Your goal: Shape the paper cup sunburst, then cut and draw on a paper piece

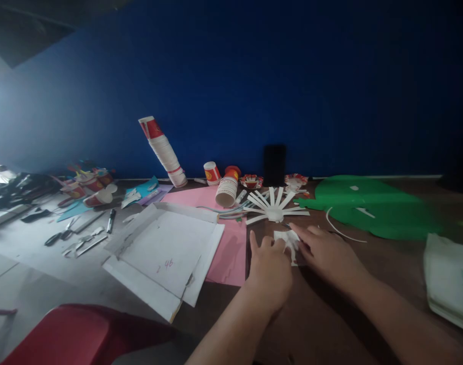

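Note:
A small cut piece of white paper (293,244) lies on the dark brown tabletop between my two hands. My left hand (268,268) is bent over its left side, fingertips down at the paper and the outer finger stuck out. My right hand (326,249) is closed at the paper's right edge. A thin dark thing shows at its fingertips, too small to name. Just beyond my fingers, a white paper cup (275,213) cut into spread strips lies fanned out, its strips fanning away from me.
White cardboard (166,253) overlaps pink paper (231,253) on the left. Stacked paper cups (165,154) lean at the wall. Scissors (60,234) and a marker (111,221) lie farther left. Green sheet (368,208), white cord (340,230) and pale bag (450,281) are right; a red stool (72,334) is lower left.

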Tool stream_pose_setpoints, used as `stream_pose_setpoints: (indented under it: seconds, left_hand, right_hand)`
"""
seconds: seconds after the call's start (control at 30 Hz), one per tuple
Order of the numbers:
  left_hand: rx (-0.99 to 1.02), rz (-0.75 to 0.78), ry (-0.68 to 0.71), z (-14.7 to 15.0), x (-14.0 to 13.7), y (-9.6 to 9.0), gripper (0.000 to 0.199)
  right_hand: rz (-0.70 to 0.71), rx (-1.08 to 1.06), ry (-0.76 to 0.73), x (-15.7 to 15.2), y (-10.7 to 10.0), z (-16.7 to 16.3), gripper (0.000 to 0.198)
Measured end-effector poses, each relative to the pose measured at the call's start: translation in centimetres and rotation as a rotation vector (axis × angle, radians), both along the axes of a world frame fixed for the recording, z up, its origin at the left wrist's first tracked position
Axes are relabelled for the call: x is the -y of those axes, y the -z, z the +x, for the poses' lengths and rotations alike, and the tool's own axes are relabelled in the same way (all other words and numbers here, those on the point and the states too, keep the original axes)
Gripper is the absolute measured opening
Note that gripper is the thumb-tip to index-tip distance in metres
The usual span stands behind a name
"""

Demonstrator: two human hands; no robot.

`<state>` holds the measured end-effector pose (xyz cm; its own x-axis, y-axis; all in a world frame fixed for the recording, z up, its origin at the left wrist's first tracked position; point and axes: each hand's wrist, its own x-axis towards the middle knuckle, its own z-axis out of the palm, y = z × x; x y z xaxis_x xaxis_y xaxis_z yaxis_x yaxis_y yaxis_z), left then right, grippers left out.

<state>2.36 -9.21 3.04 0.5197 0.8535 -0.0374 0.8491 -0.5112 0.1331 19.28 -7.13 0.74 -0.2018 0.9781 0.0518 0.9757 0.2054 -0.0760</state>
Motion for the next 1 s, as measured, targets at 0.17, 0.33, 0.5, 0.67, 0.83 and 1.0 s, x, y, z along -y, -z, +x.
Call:
stream_pose_setpoints:
  seconds: [0.17,0.33,0.5,0.67,0.83,1.0]
  left_hand:
    - [0.013,-0.045,-0.017,0.1,0.0,-0.2,0.042]
    - [0.027,-0.07,-0.027,0.1,-0.1,-0.4,0.046]
    - [0.019,-0.065,-0.032,0.2,0.0,-0.4,0.044]
    - [0.016,-0.006,-0.019,0.1,0.0,0.1,0.038]
    - [0.004,-0.005,0.005,0.0,0.0,0.2,0.036]
    - [0.004,-0.046,-0.018,0.1,0.1,-0.2,0.039]
  right_hand:
    - [-0.055,0.011,-0.039,0.1,0.0,-0.7,0.048]
    - [-0.124,0.042,-0.037,0.1,-0.6,-1.8,0.045]
    - [-0.084,-0.011,-0.047,0.2,-0.4,-1.6,0.04]
    - [0.034,-0.154,0.002,-0.1,0.4,-0.2,0.042]
    - [0.193,-0.262,0.182,-0.4,0.3,1.4,0.044]
    - [0.066,-0.227,0.089,0.0,-0.1,1.2,0.045]
